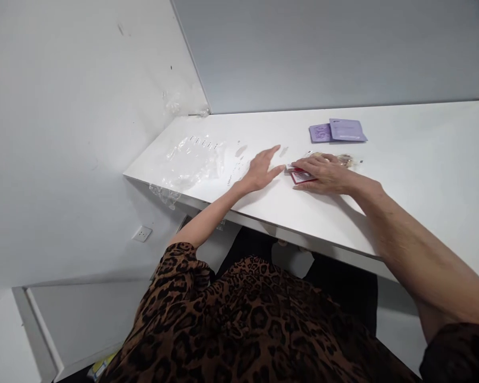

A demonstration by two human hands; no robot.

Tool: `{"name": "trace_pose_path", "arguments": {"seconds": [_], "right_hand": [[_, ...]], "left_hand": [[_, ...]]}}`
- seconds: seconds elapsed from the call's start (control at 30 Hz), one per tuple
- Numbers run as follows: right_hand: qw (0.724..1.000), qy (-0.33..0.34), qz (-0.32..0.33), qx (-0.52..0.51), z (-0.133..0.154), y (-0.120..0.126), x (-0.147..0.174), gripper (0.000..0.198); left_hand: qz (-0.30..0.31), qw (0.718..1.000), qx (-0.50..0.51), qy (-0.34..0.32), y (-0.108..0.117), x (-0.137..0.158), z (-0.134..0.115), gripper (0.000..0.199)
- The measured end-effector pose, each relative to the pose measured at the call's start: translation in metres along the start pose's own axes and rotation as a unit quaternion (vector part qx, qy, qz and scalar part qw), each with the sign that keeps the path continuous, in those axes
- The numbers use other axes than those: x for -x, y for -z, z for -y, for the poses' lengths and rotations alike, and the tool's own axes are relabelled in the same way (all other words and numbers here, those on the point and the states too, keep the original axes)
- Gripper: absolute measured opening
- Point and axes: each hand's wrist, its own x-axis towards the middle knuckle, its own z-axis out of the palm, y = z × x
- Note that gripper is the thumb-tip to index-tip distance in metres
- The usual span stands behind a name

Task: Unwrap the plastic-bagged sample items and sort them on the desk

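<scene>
My left hand (258,169) is open over the white table, thumb and fingers spread, holding nothing. To its right, my right hand (323,174) grips a small red-and-white packet (302,176) from above, thumb at the near edge and fingers across the top. The palm hides most of this packet, and I cannot tell how many pieces lie under it. Just beyond the right knuckles, a clear wrapper with brownish contents (346,159) is partly covered by the hand. Farther back rest two light purple sachets (347,130), one overlapping the other.
Crumpled clear plastic bags (193,162) cover the left end of the white table (415,159), some hanging over its front edge. A white wall with a socket (142,233) stands at the left, and a grey panel (335,53) rises behind the table.
</scene>
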Motion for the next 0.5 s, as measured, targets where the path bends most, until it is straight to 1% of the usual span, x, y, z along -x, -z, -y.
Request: {"name": "trace_pose_path", "arguments": {"seconds": [0.07, 0.17, 0.27, 0.37, 0.5], "right_hand": [[0.999, 0.011, -0.025, 0.025, 0.002, -0.003, 0.000, 0.053], [0.997, 0.002, -0.064, 0.044, 0.008, -0.002, -0.001, 0.051], [0.995, -0.031, -0.078, 0.057, 0.011, 0.004, -0.002, 0.056], [0.993, -0.079, -0.072, 0.055, 0.008, 0.007, -0.002, 0.060], [0.988, -0.135, -0.074, 0.006, -0.001, 0.007, 0.001, 0.058]], "left_hand": [[0.031, 0.999, 0.007, 0.010, -0.025, -0.015, -0.007, 0.067], [0.027, 0.999, 0.038, 0.027, -0.046, -0.030, -0.013, 0.054], [0.018, 0.998, 0.062, 0.008, -0.051, -0.034, -0.017, 0.044], [0.034, 0.996, 0.082, -0.012, -0.049, -0.030, -0.018, 0.046], [0.041, 0.993, 0.112, -0.002, -0.048, -0.027, -0.016, 0.048]]}}
